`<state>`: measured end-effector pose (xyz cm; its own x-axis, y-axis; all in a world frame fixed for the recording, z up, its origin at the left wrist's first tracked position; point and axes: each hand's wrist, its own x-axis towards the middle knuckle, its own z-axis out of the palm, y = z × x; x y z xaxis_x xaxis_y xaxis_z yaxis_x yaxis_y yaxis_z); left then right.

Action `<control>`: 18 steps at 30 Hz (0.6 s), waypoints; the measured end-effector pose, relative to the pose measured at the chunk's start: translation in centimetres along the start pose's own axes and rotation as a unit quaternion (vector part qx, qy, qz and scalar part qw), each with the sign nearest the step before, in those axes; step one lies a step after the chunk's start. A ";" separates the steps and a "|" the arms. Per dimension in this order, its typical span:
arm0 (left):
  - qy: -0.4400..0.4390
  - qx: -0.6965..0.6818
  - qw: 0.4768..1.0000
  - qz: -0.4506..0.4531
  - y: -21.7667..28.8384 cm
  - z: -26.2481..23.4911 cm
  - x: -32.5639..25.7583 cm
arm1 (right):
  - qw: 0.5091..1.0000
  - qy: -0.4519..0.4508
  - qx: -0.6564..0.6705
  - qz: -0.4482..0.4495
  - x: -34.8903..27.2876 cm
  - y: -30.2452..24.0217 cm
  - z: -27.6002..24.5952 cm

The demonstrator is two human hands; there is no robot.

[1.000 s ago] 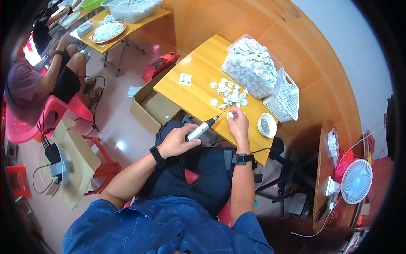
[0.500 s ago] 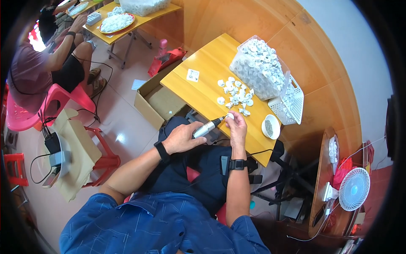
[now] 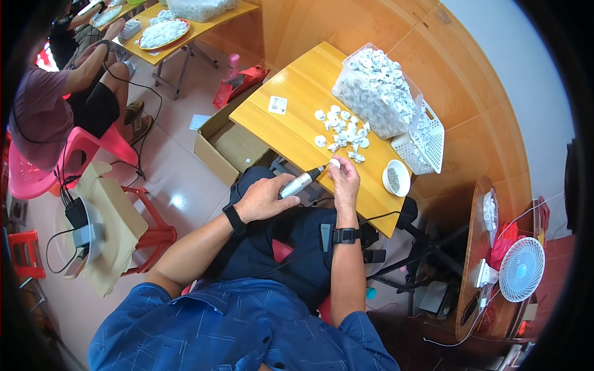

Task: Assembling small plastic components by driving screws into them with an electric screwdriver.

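Observation:
My left hand is wrapped round a silver and black electric screwdriver, its tip pointing up and to the right. Between the fingertips of my right hand is a small white plastic part, and the screwdriver's tip meets it or comes very close. Just beyond my hands, a loose cluster of white plastic parts lies on the yellow wooden table. A white bowl of small grey pieces, perhaps screws, stands to the right of my right hand.
A clear bin heaped with white parts and a white perforated basket stand at the table's far right. Left of the table is an open cardboard box. A white fan is at right; a seated person works at far left.
The view has shifted slightly. Both hands keep their holds on the screwdriver and the white part, with the tip still at the part.

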<state>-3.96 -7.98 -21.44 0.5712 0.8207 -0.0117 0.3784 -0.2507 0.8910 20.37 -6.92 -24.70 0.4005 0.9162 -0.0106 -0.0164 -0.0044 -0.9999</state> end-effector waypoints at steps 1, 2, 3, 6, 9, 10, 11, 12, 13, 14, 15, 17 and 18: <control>0.003 0.002 1.000 0.003 -0.1 0.1 0.0 | 1.000 0.000 0.001 -0.002 0.0 0.0 0.0; 0.005 0.003 1.000 0.006 -0.2 0.1 0.0 | 1.000 -0.001 0.001 -0.005 0.0 0.1 0.0; 0.005 0.003 1.000 0.006 -0.2 0.1 0.0 | 1.000 0.000 0.002 -0.004 0.0 0.2 -0.1; 0.004 -0.001 1.000 0.010 -0.2 0.1 0.1 | 1.000 -0.010 -0.005 -0.013 -0.1 0.2 -0.1; 0.003 0.000 1.000 0.005 -0.2 0.1 0.0 | 1.000 -0.007 0.004 -0.017 -0.2 0.1 0.2; 0.002 0.002 1.000 0.004 -0.1 0.0 0.0 | 1.000 -0.004 0.005 -0.018 -0.1 0.2 0.1; 0.001 0.005 1.000 0.003 0.0 0.0 0.1 | 1.000 -0.002 0.006 -0.020 -0.1 0.3 0.1; 0.001 0.005 1.000 0.003 0.0 0.0 0.1 | 1.000 -0.002 0.006 -0.020 -0.1 0.3 0.1; 0.001 0.005 1.000 0.004 -0.1 0.0 0.1 | 1.000 0.000 0.007 -0.019 -0.1 0.3 0.2; 0.001 0.004 1.000 0.004 -0.1 0.0 0.1 | 1.000 0.003 0.009 -0.019 -0.2 0.3 0.3; 0.001 0.005 1.000 0.004 -0.1 0.0 0.1 | 1.000 0.003 0.009 -0.019 -0.2 0.4 0.3; -0.001 0.002 1.000 0.005 -0.1 -0.1 0.0 | 1.000 0.007 0.002 -0.018 -0.2 0.4 0.4; -0.001 0.003 1.000 0.006 -0.1 -0.1 0.0 | 1.000 0.007 0.002 -0.018 -0.2 0.5 0.4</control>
<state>-4.04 -7.88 -21.52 0.5771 0.8166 -0.0030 0.3760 -0.2625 0.8887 19.95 -6.93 -25.23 0.4144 0.9098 0.0246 -0.0057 0.0296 -0.9995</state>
